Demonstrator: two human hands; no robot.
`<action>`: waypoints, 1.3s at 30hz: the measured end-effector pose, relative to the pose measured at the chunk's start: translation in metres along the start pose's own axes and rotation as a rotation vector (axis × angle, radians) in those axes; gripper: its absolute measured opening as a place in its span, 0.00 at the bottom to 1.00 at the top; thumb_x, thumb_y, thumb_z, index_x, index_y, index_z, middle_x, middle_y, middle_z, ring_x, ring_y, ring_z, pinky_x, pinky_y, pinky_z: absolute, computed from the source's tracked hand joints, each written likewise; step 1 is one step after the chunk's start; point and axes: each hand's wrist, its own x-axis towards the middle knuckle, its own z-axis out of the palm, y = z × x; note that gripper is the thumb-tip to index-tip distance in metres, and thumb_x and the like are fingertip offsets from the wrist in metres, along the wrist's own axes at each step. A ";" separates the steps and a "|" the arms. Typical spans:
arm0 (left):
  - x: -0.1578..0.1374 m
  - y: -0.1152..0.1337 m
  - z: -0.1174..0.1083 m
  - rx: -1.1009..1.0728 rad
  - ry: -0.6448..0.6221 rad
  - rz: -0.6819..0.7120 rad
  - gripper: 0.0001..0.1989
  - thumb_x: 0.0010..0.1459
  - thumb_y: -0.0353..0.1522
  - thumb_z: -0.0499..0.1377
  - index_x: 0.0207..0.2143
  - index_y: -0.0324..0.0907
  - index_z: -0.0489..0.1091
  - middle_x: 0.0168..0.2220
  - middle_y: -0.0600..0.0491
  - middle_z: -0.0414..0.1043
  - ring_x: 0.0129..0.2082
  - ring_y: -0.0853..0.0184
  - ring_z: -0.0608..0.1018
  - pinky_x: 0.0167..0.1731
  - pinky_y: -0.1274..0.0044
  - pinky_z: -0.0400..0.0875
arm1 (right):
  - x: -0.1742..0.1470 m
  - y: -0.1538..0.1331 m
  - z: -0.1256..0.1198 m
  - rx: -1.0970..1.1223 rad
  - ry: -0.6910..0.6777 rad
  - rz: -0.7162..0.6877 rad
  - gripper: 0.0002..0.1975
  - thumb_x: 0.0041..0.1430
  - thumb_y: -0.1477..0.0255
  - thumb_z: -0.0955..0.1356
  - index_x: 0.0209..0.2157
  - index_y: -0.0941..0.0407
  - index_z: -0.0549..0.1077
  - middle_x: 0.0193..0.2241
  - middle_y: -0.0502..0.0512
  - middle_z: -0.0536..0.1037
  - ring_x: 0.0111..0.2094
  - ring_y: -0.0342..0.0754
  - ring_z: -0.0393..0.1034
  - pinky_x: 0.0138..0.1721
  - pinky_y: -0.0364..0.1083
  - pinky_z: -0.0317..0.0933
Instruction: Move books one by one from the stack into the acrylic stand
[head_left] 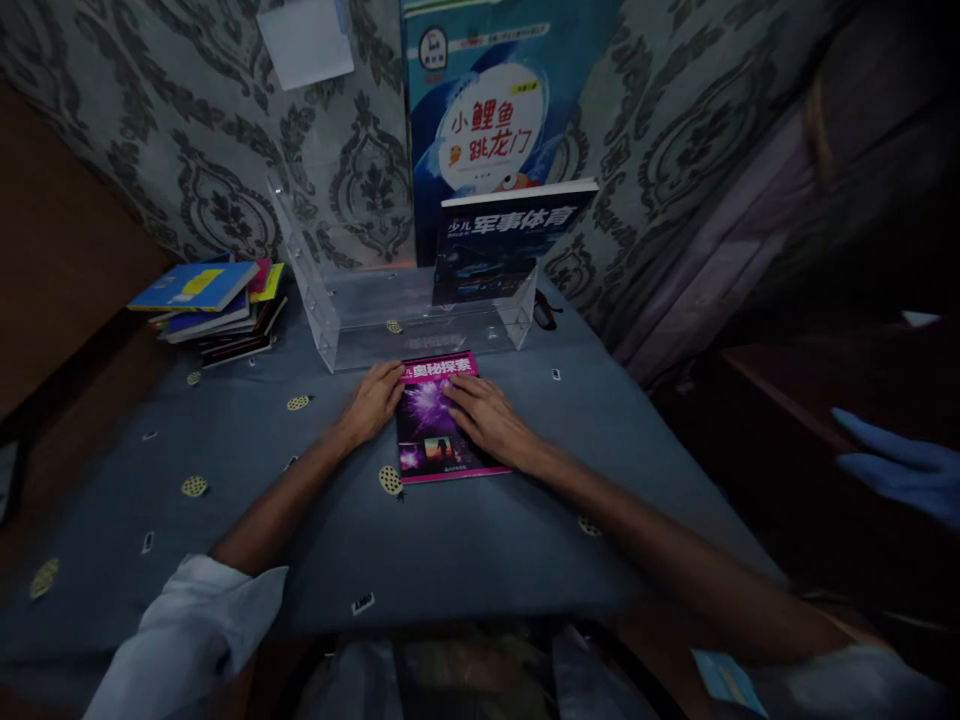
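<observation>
A purple and magenta book (424,412) with white Chinese lettering lies flat on the cloth-covered table (315,540). Along its upper left edge rests my left hand (375,400), fingers stretched out and touching the border. My right hand (487,415) lies open on the right half of the cover, its fingers reaching toward the middle. Just behind the book stands a clear acrylic rack (334,330). In the rack's right part a dark blue book (502,240) leans upright. A taller blue-green picture book (480,110) stands behind it, against the wall.
At the back left is an uneven stack of books (210,305). A small dark object (546,312) sits beside the rack's right end. A white sheet (307,45) hangs on the patterned wall. At the right edge shows a blue shape (900,465), unclear in the dark.
</observation>
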 end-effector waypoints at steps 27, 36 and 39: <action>-0.132 0.098 -0.028 -0.033 -0.039 0.066 0.23 0.71 0.29 0.47 0.66 0.45 0.60 0.61 0.44 0.69 0.63 0.59 0.70 0.62 0.61 0.69 | 0.027 0.008 0.016 0.031 0.002 0.097 0.23 0.70 0.70 0.60 0.61 0.63 0.69 0.65 0.68 0.66 0.67 0.59 0.56 0.67 0.60 0.48; -0.114 0.110 -0.017 0.102 -0.160 0.298 0.23 0.70 0.26 0.46 0.66 0.38 0.57 0.64 0.42 0.66 0.67 0.59 0.64 0.64 0.63 0.66 | 0.027 0.008 0.017 0.043 0.019 0.108 0.22 0.70 0.70 0.60 0.61 0.62 0.68 0.65 0.66 0.65 0.68 0.58 0.55 0.67 0.60 0.48; -0.101 0.118 -0.008 0.133 -0.222 0.350 0.25 0.69 0.24 0.45 0.67 0.38 0.57 0.65 0.43 0.64 0.69 0.60 0.60 0.66 0.64 0.63 | 0.026 0.010 0.019 0.058 0.053 0.098 0.22 0.69 0.69 0.60 0.61 0.59 0.69 0.64 0.64 0.67 0.67 0.57 0.56 0.66 0.62 0.50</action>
